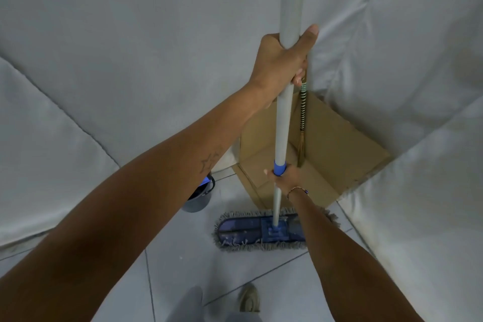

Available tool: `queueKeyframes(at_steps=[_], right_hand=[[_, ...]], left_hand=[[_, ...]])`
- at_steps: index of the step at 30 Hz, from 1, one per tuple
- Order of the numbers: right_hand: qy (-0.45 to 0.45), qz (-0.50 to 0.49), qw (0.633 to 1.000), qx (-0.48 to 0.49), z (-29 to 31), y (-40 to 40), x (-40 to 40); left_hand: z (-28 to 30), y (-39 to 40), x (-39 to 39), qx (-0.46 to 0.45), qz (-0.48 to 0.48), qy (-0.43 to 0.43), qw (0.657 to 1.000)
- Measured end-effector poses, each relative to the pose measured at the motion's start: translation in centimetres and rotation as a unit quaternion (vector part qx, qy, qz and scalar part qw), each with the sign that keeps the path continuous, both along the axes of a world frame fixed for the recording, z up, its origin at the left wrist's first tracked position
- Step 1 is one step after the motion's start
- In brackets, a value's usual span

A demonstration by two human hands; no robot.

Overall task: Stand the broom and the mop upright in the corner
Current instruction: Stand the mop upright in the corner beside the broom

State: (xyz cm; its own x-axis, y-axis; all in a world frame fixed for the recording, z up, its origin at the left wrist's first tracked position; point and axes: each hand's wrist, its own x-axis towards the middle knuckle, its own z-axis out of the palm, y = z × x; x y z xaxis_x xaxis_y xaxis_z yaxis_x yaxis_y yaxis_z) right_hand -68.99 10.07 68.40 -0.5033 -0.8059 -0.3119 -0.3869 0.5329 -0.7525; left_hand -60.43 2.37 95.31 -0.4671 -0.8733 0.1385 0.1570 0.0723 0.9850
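Upright, mop [283,117] at centre, left hand [281,60] wrapped around its grey pole, right hand [286,176] gripping the blue collar, mop head on tiles at 6 o'clock, broom [302,123] standing in corner at 1 o'clock over cardboard [334,149]

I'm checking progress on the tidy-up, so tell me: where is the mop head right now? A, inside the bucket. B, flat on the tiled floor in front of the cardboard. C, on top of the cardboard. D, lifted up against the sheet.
B: the mop head lies flat on the floor tiles, just short of the cardboard, while both hands grip the pole; the bucket sits apart to its left.
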Motion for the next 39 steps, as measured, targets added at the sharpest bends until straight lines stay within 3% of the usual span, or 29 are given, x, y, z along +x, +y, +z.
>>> queueKeyframes(at_steps=[10,24,34,39], right_hand=[[0.024,0.055,0.998,0.035,-0.4,-9.9,-6.0],[-0.056,0.104,0.99,0.072,-1.1,-24.0,-13.5],[-0.038,0.169,0.98,0.093,-4.0,-31.6,-21.1],[-0.058,0.14,0.984,0.091,-7.5,-34.0,-23.2]], left_hand=[[-1.0,-9.5,-6.0,-0.01,0.025,-0.008,1.0],[-4.5,-24.8,-13.5,0.024,0.089,-0.025,0.995],[-7.3,-32.3,-21.0,0.051,0.162,-0.066,0.983],[-9.9,-34.7,-24.2,0.052,0.154,-0.098,0.982]])
